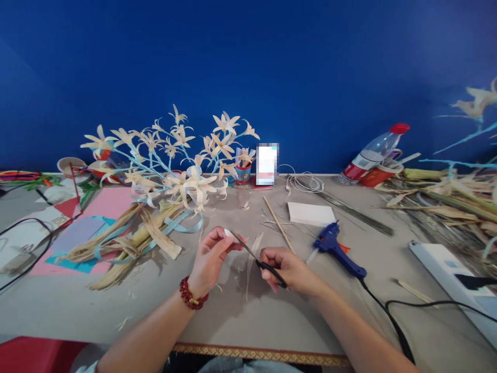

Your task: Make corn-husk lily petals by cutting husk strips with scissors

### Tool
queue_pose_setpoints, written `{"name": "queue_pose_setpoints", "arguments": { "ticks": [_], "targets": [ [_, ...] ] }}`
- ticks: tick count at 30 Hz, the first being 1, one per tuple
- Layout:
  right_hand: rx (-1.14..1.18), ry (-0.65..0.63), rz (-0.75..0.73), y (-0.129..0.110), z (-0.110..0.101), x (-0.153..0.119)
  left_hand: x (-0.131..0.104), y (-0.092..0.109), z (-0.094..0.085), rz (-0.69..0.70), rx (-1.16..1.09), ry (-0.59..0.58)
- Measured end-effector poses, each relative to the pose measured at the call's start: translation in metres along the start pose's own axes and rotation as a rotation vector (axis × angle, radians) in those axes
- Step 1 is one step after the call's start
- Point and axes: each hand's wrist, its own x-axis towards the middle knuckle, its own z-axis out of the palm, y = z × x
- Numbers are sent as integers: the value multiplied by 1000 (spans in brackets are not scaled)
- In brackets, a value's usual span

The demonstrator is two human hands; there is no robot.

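Observation:
Black-handled scissors [272, 272] are held in my right hand [287, 269], fingers closed round the handles. Their blades point up and left to the fingertips of my left hand [212, 254]. Those fingers are pinched together on a small white piece [229, 235], too small to identify for certain. A red bead bracelet circles my left wrist. Thin pale husk strips [254, 254] lie on the grey table [155, 311] between and beyond my hands.
Husk flowers [200, 186] on blue stems stand at the back left, above dried husks [132, 243]. To the right are a blue glue gun [339, 251] with its cable, a white box [310, 213], a power strip [454, 280] and a tilted bottle [368, 155]. A thin stick [278, 224] lies centrally.

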Motion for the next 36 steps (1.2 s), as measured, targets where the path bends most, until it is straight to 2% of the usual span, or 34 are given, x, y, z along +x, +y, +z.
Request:
{"name": "queue_pose_setpoints", "arguments": {
  "ticks": [14,36],
  "targets": [
    [-31,-8,25,-3,-2,-2,-2,0,-1,-44,67,-37],
    [-65,8,38,-6,-3,-4,-1,2,1,-63,49,-28]
  ]
}}
